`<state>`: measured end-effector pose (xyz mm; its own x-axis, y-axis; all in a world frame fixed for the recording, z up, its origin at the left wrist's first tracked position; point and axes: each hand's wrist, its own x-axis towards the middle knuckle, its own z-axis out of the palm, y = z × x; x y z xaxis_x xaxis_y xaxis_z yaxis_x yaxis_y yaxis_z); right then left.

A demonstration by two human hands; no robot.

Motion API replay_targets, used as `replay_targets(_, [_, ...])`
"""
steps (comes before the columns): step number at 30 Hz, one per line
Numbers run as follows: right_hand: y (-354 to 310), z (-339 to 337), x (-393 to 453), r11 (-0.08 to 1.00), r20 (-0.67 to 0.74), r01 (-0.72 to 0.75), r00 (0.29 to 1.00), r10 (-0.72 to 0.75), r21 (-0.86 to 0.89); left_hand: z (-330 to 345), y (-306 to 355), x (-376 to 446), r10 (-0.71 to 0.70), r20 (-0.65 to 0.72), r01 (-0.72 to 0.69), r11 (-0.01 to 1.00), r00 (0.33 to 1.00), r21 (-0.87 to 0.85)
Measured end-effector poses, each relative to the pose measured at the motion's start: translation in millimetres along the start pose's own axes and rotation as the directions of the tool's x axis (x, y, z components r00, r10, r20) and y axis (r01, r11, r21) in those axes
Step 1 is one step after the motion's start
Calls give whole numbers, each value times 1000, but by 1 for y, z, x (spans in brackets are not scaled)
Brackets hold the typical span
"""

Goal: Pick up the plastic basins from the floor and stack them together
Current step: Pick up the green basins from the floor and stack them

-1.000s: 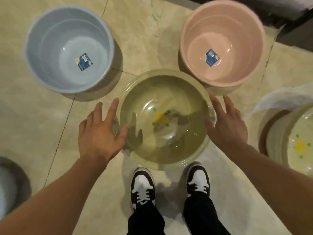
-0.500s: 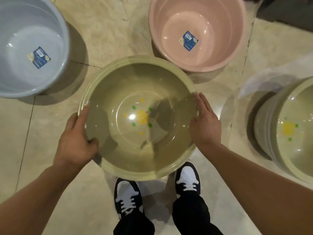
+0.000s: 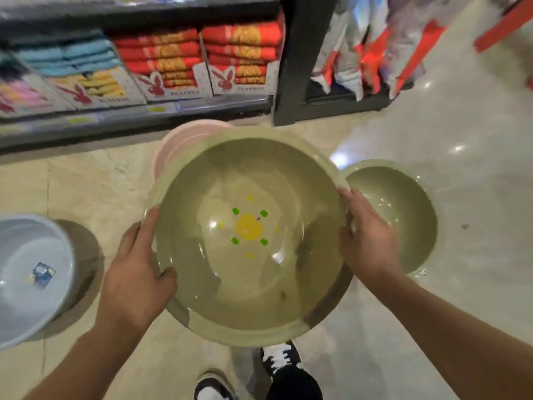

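Note:
I hold an olive-green translucent basin (image 3: 248, 307) with a yellow and green print in its middle, lifted off the floor in front of me. My left hand (image 3: 135, 272) grips its left rim and my right hand (image 3: 366, 241) grips its right rim. To the right on the floor stands a stack of olive-green basins (image 3: 403, 215), partly behind my right hand. A pink basin (image 3: 178, 142) is mostly hidden behind the held one. At the far left sits a grey-blue basin (image 3: 26, 278) with a blue label inside.
A store shelf (image 3: 138, 116) with boxed red, blue and yellow towels runs along the back. A dark rack (image 3: 291, 67) with hanging goods stands at the back right. My two shoes (image 3: 277, 359) are below the held basin on the glossy tile floor (image 3: 476, 197).
My hands closed on the olive basin's rim and lifted it off the floor. The view rose and swung right, bringing the shelf and the olive stack into sight.

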<state>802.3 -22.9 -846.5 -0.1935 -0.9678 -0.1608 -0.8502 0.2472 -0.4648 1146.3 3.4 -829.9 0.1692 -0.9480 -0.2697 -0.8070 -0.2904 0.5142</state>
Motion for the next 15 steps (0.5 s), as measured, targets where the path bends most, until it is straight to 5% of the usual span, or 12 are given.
replay_targets(8, [116,-127,17,975,-220,-220,953,209,-26,56,184,63,349,125,-351,936,929,-4])
replay_targets(15, [206,-130,14,895,-297,-444,849,438,50,157,262,91,434,240,-449,893,868,9])
